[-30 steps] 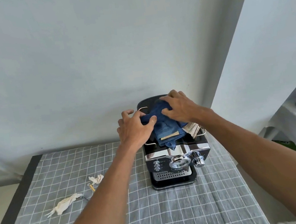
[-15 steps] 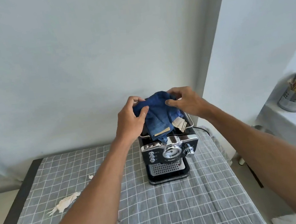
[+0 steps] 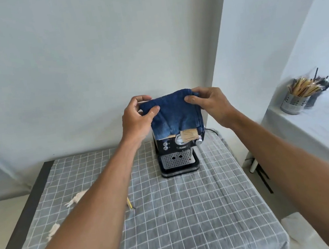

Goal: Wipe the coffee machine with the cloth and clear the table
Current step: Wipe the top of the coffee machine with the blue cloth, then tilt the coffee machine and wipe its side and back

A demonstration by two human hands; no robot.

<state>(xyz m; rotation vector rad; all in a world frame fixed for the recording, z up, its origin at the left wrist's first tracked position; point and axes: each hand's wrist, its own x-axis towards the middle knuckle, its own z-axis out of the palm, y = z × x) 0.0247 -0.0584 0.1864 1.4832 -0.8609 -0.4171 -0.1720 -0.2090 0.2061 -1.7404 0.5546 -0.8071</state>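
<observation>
Lower right of the frame the checked tablecloth (image 3: 202,213) is bare, easy room for a hand. Centre is blocked by the coffee machine (image 3: 177,154); lower left has tissue scraps (image 3: 76,198) and a small yellow stick (image 3: 129,203) in the way

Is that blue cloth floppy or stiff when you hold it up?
Probably floppy: the blue cloth sags between the left hand and right hand pinching its top corners. It looks soft and light, likely not slippery.
</observation>
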